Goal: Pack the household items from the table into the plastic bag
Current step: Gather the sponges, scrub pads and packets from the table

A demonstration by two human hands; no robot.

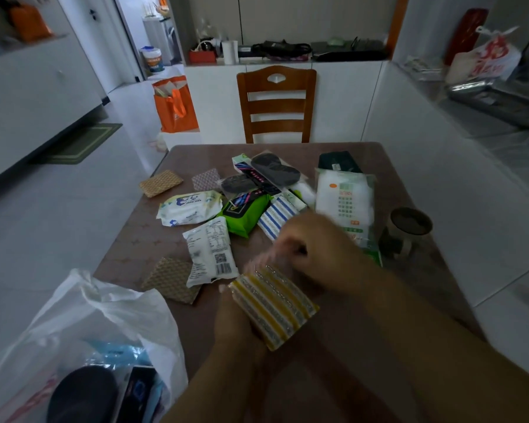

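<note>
Sponges (274, 306), a yellow-striped pack in clear wrap, sit in the left hand (239, 325), just above the surface (126, 248) near its front edge. The left fingers are closed under and around the pack's lower end, so only a fingertip shows at its left corner. The pack's long axis runs from about 10 o'clock to 4 o'clock. The right hand (315, 248) is at the pack's upper end, at roughly 1 o'clock from it; its fingers are curled and pinched on what looks like loose wrap there, though blur keeps the grip from being certain.

The bag (104, 315) lies open at about 8 o'clock from the pack, hanging off the surface's left front corner, with dark and blue items already inside. The left hand is the nearer one to it, so the coming move is probably a short swing down and left, with the pack turned so that a short end goes into the mouth first.

Many packets remain farther back, so the task looks to be in an early stage.
</note>
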